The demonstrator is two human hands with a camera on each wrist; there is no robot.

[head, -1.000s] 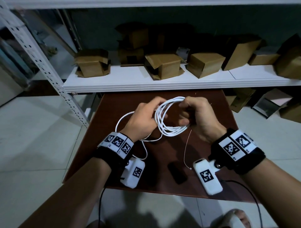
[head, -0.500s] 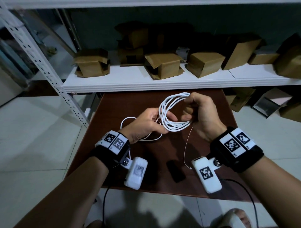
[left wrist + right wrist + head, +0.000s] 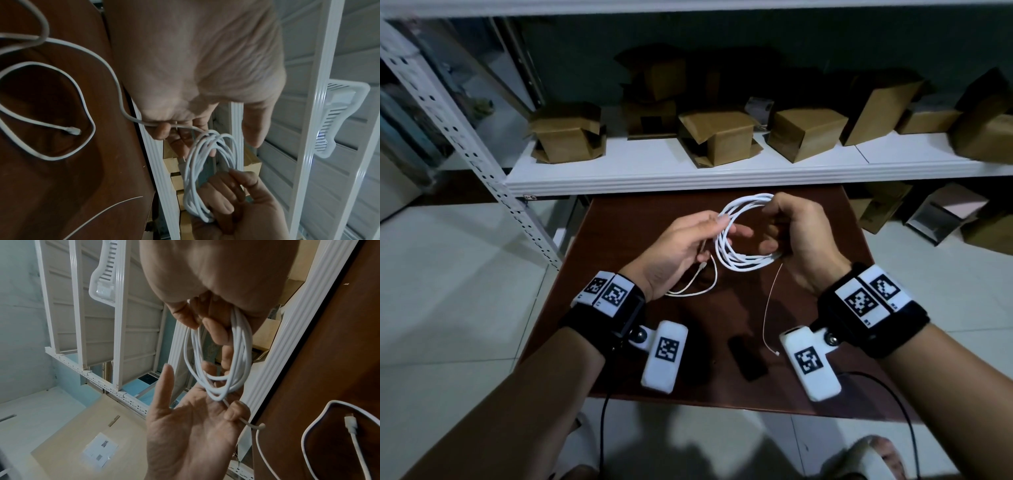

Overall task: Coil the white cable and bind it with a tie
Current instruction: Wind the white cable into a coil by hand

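The white cable (image 3: 743, 260) is wound in several loops above the brown table (image 3: 835, 240). My right hand (image 3: 774, 226) grips the coil's right side with curled fingers (image 3: 218, 331). At the coil's left edge, my left hand (image 3: 717, 228) lies palm up with one finger (image 3: 162, 129) curled over the loose strand. The coil (image 3: 188, 170) hangs between both hands. The loose tail (image 3: 698, 291) lies on the table and ends in a connector (image 3: 73, 130). A thin white tie (image 3: 768, 308) lies on the table below my right hand.
A small dark object (image 3: 746, 356) lies near the table's front edge. Behind the table runs a white shelf (image 3: 688, 178) with several cardboard boxes (image 3: 719, 137). A perforated metal upright (image 3: 482, 164) stands at the left. More boxes (image 3: 941, 219) sit on the floor at the right.
My left hand drew the strand down to the left, then rose back to the coil's left edge, palm up. The loose tail on the table is shorter. The right hand kept its grip.
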